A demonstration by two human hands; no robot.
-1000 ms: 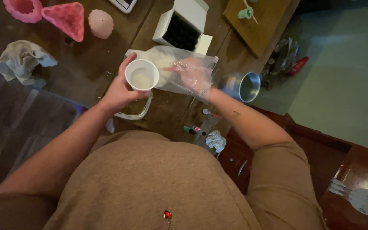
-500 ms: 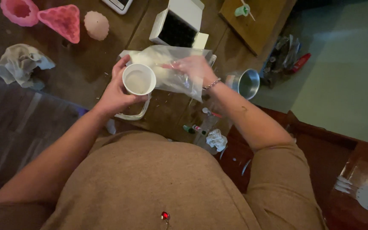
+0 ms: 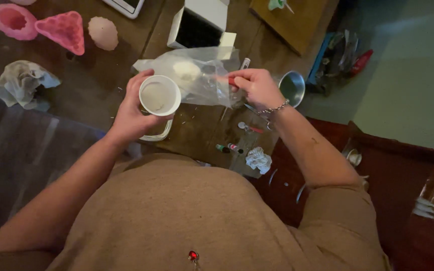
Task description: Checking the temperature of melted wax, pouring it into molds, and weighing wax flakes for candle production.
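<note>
The head view looks down on a dark wooden table (image 3: pixel 101 85) of wide planks; a pale green floor (image 3: pixel 408 75) lies past its right edge, and reddish-brown wooden furniture (image 3: pixel 393 170) stands by the person's right side.

At the far left corner sit a round pink mould (image 3: pixel 11 21), a triangular pink mould (image 3: pixel 64 31) and a pale domed candle (image 3: pixel 102 32), near one another. A crumpled grey cloth (image 3: pixel 21 83) lies by the left edge. A white open box (image 3: pixel 199 25) with a dark inside stands at the far middle, and a wooden board (image 3: pixel 297 22) lies toward the far right corner. A metal pitcher (image 3: pixel 292 88) stands at the right edge, with crinkled packets (image 3: pixel 342 57) and a red tube just beyond it.

The left hand (image 3: pixel 131 113) wraps its fingers around a white paper cup (image 3: pixel 159 95), held upright above the table's middle, with whitish matter inside. The right hand (image 3: pixel 257 86) pinches a red-handled tool (image 3: pixel 229 80) between thumb and fingers, at the mouth of a clear plastic bag (image 3: pixel 197 73) holding white flakes, just beside the cup. Small vials (image 3: pixel 228 148) and a crumpled paper (image 3: pixel 258 159) lie at the near edge.
</note>
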